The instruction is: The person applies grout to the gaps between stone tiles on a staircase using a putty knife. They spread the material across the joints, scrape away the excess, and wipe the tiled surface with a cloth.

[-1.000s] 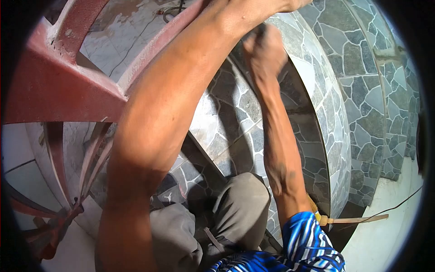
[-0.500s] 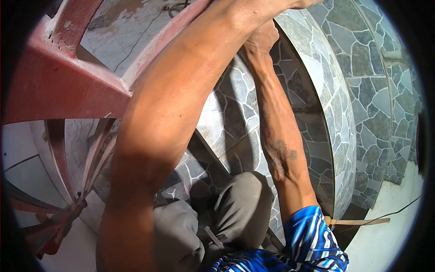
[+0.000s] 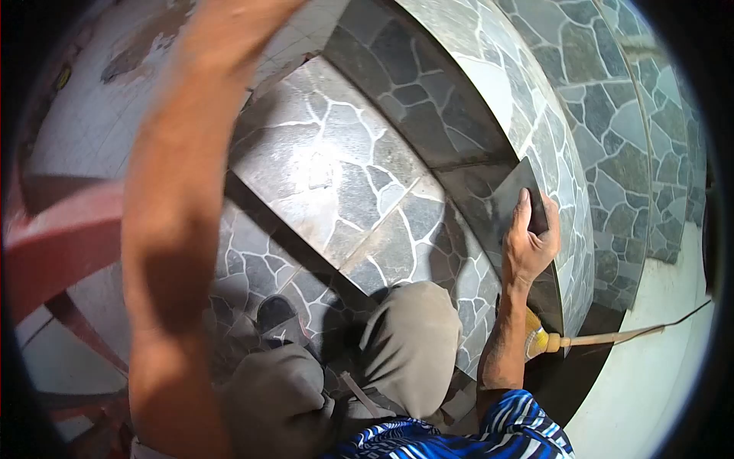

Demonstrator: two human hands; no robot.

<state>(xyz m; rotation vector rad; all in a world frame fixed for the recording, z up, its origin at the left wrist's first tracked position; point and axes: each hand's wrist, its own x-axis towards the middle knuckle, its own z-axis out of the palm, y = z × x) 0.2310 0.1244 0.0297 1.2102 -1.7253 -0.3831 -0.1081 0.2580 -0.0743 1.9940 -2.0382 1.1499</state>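
My right hand (image 3: 531, 245) is closed round the edge of a flat dark grey plate (image 3: 514, 191), with the thumb lying along its face. It is held over a stair riser faced with irregular stone-pattern tiles (image 3: 451, 122), near the edge of the step. My left arm stretches far forward on the left side. Only the blurred base of my left hand (image 3: 256, 9) shows at the top edge; its fingers are out of view. Below lies a tiled step (image 3: 336, 161) with pale joints, sunlit in the middle.
A red metal railing (image 3: 65, 233) stands at the left, beside my left arm. A brush with yellow binding and a wooden handle (image 3: 596, 338) lies at the right. Curved tiled steps (image 3: 612, 130) rise on the right. My knees (image 3: 413, 344) are bent at the bottom.
My right hand has drawn back toward me and now shows the grey plate. My left arm has swung left, away from the right one. The view has turned, so less railing shows.
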